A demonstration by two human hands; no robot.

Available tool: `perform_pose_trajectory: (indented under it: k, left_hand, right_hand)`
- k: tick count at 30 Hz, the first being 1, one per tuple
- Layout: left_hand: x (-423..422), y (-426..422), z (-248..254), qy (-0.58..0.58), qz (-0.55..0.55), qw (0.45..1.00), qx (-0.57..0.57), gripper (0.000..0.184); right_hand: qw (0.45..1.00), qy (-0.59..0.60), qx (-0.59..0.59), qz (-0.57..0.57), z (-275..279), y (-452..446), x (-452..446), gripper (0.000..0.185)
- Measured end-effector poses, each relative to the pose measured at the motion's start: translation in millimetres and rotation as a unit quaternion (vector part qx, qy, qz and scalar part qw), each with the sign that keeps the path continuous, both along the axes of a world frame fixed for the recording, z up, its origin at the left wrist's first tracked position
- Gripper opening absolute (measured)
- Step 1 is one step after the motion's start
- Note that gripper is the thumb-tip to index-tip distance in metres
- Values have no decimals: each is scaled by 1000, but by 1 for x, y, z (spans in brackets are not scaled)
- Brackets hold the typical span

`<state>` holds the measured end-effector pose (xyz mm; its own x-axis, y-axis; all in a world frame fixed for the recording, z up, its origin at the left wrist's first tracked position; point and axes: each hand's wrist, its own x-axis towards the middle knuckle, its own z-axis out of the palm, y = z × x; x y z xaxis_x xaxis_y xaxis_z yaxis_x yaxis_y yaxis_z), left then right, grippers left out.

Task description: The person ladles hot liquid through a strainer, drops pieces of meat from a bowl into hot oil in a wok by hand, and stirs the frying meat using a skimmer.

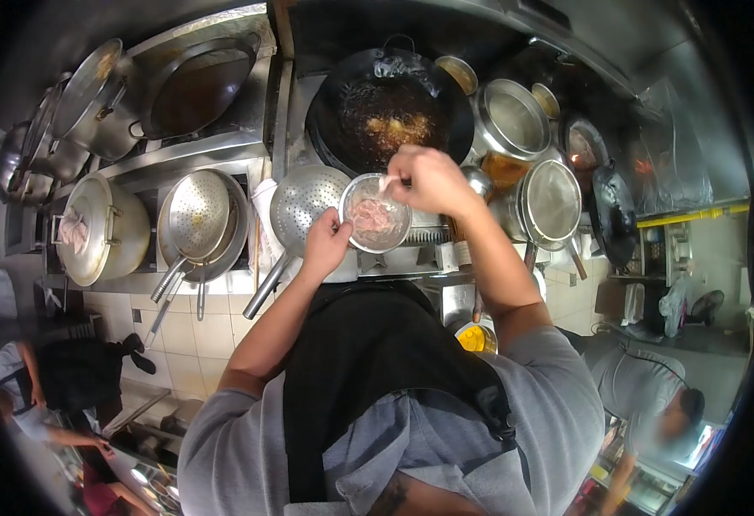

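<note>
My left hand (328, 245) grips the left rim of a metal bowl (400, 234) that holds pale pink strips of raw meat (373, 215). Over the bowl's upper right side, my right hand (429, 181) pinches a small pale piece between its fingers. Just beyond the bowl is a large black wok (325, 112) of dark oil, with golden bits bubbling in it. Part of the wok's near edge is hidden by my right hand. A perforated strainer (300, 202) lies directly left of the bowl.
Strainers over a pan (198, 206) and a lidded pot (106, 232) stand at the left, with an oval pan (196, 95) behind. Sieves (551, 202) and a pot (514, 120) are at the right. Other people (643, 387) work at lower right and lower left.
</note>
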<state>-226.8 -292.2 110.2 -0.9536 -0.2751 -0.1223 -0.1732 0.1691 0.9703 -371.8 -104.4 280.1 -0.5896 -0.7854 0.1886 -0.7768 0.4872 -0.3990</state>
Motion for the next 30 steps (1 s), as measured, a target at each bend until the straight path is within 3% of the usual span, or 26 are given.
perform_pose_trajectory:
  k: [3, 6, 9, 13, 17, 19, 21, 22, 23, 24, 25, 30]
  left_hand:
    - [2, -3, -1, 0, 12, 1000, 1, 21]
    - [7, -6, 14, -6, 27, 1000, -11, 19]
    - [10, -10, -7, -1, 59, 996, 65, 18]
    - [21, -25, -30, 1, 84, 996, 4, 18]
    - [34, -27, 3, -12, 123, 992, 22, 19]
    - [39, -28, 21, -42, 135, 990, -19, 19]
    - [46, -32, 3, -54, 143, 988, 8, 14]
    - [48, -33, -2, -49, 149, 988, 6, 14]
    - [51, -33, -7, -44, 153, 987, 3, 13]
    - [54, -34, -12, -45, 155, 987, 3, 13]
    - [55, -34, -15, -49, 158, 986, 8, 13]
    - [54, -36, -21, -33, 163, 986, -1, 11]
  right_hand:
    - [999, 10, -29, -15, 20, 2, -33, 17]
    - [997, -3, 29, -76, 28, -1, -73, 18]
    - [992, 11, 50, -115, -12, -1, -133, 21]
    - [970, -3, 151, -192, -75, -14, -195, 28]
    - [963, 11, 162, -215, -159, -15, -250, 27]
    - [955, -5, 193, -224, -180, -20, -267, 27]
    - [935, -56, 233, -262, -193, -24, -279, 36]
    - [918, -149, 244, -273, -193, -27, -288, 38]
    - [919, -150, 245, -270, -197, -29, -292, 38]
    - [930, -65, 213, -293, -206, -30, -298, 34]
    - [933, 21, 177, -314, -196, -35, -289, 30]
    - [946, 45, 55, -317, -98, -48, -236, 34]
